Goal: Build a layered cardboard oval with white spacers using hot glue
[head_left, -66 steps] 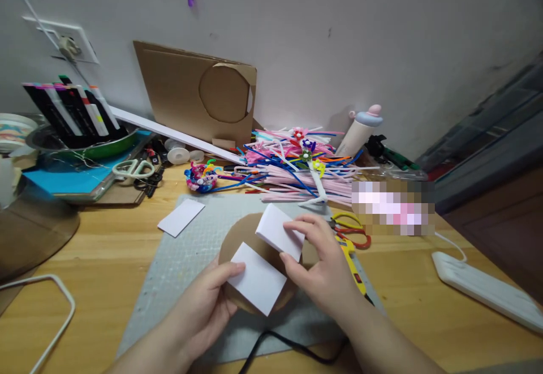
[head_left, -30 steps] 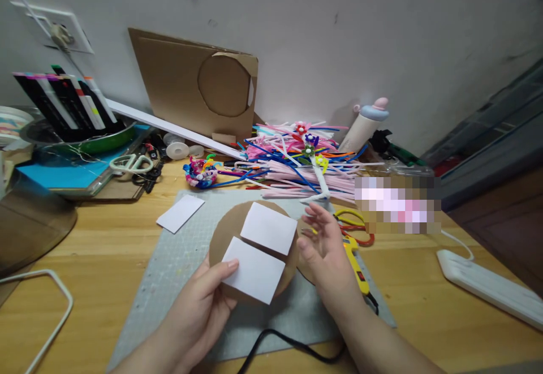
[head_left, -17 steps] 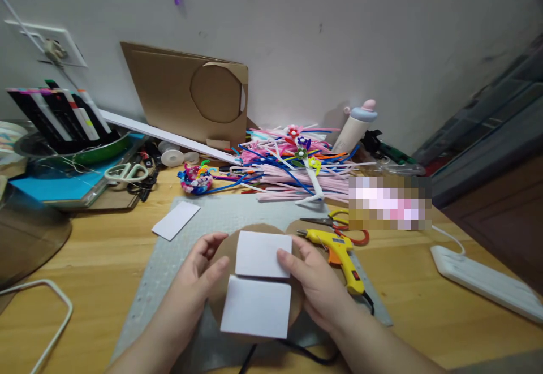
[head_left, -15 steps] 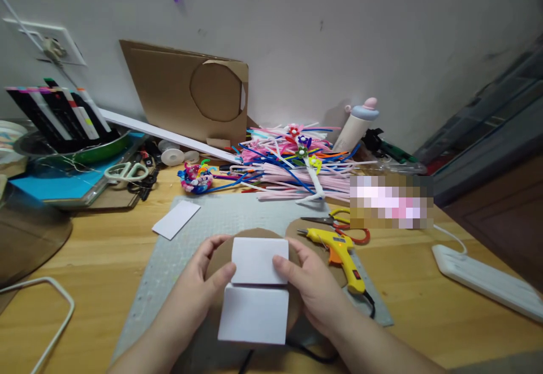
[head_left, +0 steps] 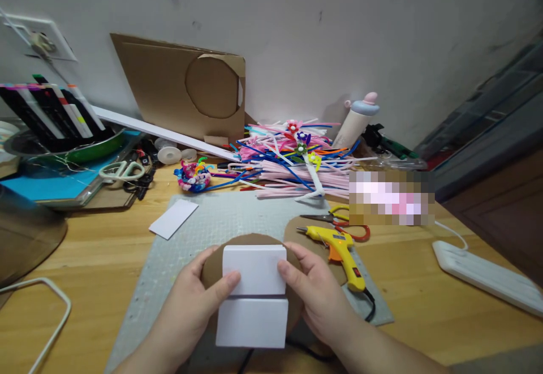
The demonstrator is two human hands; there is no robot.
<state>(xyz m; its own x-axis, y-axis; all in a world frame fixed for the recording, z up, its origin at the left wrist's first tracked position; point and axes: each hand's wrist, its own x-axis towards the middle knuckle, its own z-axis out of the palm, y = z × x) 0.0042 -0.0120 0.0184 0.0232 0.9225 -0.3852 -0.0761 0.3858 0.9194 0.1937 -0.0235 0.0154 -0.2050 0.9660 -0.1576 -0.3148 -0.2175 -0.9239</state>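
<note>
Between my two hands is a round brown cardboard disc (head_left: 248, 239), held above the grey cutting mat (head_left: 229, 213). Two white rectangular cards lie on its face: an upper card (head_left: 257, 270) and a lower card (head_left: 252, 323), with a narrow gap between them. My left hand (head_left: 207, 289) grips the disc's left side, its thumb on the upper card's left edge. On the right side, my right hand (head_left: 314, 283) holds the disc with its thumb on the upper card's right edge. The fingertips behind the disc are hidden.
A yellow hot glue gun (head_left: 339, 249) lies on another cardboard piece (head_left: 292, 230), beside scissors (head_left: 335, 218). A loose white card (head_left: 173, 219) rests at the mat's left. Pipe cleaners (head_left: 288, 176), a bottle (head_left: 356, 125) and a cardboard sheet (head_left: 156, 85) stand behind. A white power strip (head_left: 487, 278) lies right.
The disc and its cards have shifted slightly down and left with both hands, and the upper card appears tilted a little differently. Both hands keep their grip; the camera view has moved slightly.
</note>
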